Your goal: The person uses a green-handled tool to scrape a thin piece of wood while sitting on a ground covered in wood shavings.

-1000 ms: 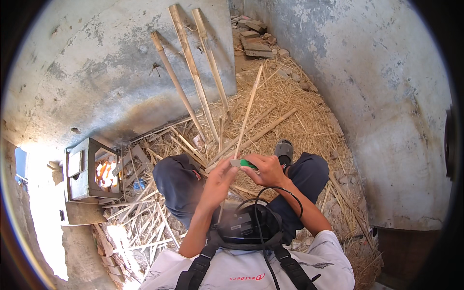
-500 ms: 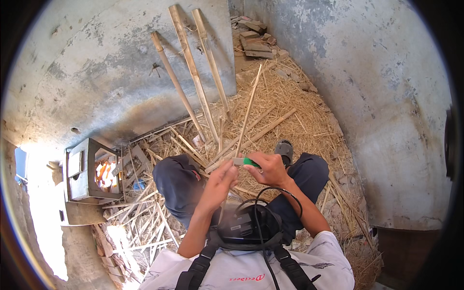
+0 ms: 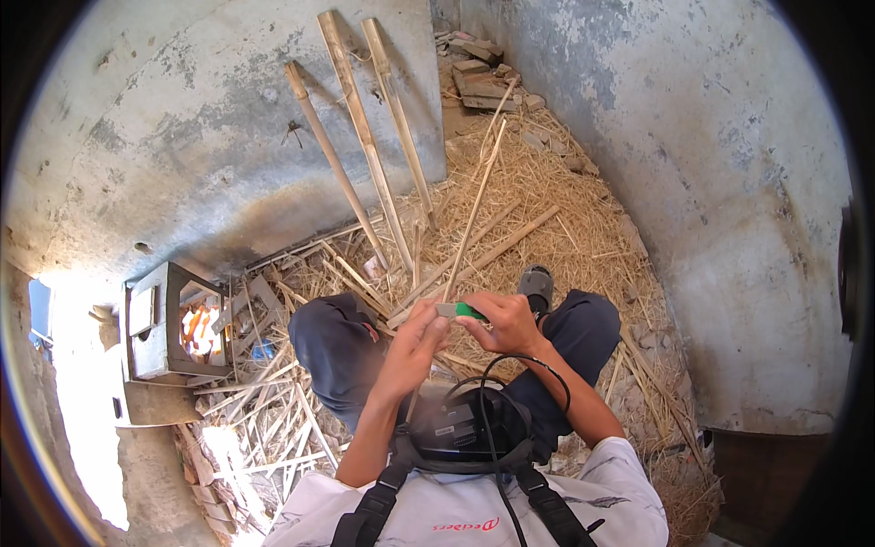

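Note:
My left hand [image 3: 412,345] is closed around a long, thin bamboo strip [image 3: 474,214] that points away from me over the straw. Its lower end shows again below my hand, beside the black device at my chest. My right hand [image 3: 507,321] grips a knife [image 3: 468,311] by its green handle. The short grey blade lies across the strip, right by my left fingers. Beyond the strip's tip, a second thin sliver [image 3: 500,107] splays out; where it joins is not clear.
Several bamboo poles [image 3: 365,137] lean on the wall ahead. At left stands a small wooden-framed box [image 3: 164,314] with bright orange pieces inside. Split strips [image 3: 296,438] litter the floor at left, straw [image 3: 565,210] at right. Broken bricks [image 3: 483,87] lie in the far corner.
The strip's far end has swung slightly right, and a second thin sliver now shows beyond its tip. The knife and my right hand have shifted slightly left and down.

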`<state>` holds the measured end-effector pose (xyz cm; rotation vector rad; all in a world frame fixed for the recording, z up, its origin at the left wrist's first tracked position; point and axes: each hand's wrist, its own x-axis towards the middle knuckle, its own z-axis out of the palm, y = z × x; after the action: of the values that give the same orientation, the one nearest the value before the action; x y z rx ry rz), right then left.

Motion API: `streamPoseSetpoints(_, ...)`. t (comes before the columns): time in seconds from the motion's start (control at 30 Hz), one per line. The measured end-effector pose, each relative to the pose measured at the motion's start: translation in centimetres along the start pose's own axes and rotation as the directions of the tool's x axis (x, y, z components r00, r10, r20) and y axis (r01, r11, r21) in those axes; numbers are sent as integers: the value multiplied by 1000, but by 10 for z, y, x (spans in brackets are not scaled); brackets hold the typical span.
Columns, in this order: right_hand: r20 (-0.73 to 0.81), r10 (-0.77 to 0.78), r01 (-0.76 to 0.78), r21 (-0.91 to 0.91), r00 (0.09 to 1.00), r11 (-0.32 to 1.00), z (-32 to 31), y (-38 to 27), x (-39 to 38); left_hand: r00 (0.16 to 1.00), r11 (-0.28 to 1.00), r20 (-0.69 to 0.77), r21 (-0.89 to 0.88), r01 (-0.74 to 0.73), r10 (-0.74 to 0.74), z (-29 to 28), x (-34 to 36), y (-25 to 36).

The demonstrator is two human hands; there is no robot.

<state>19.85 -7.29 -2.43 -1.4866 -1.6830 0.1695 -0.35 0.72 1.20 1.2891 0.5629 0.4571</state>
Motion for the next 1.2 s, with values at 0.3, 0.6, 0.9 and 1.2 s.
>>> streamPoseSetpoints(0.3, -57, 18, -22, -65, 998, 998, -2, -1, 1, 999, 995, -28, 96, -25, 27, -3, 5, -8)
streamPoseSetpoints(0.6, -91, 14, -22, -85, 996, 996, -8, -6, 8, 999, 985, -25, 169, -33, 38, -3, 3, 6)
streamPoseSetpoints(0.9, -111, 2, -17, -138, 994, 990, -5, -3, 7, 998, 975, -11, 214, -60, 64, -12, 0, -2)
streamPoseSetpoints(1.2, -102, -1, -15, -158, 995, 987, -2, -2, 8, 995, 974, -36, 213, -83, 93, -16, -9, -4)
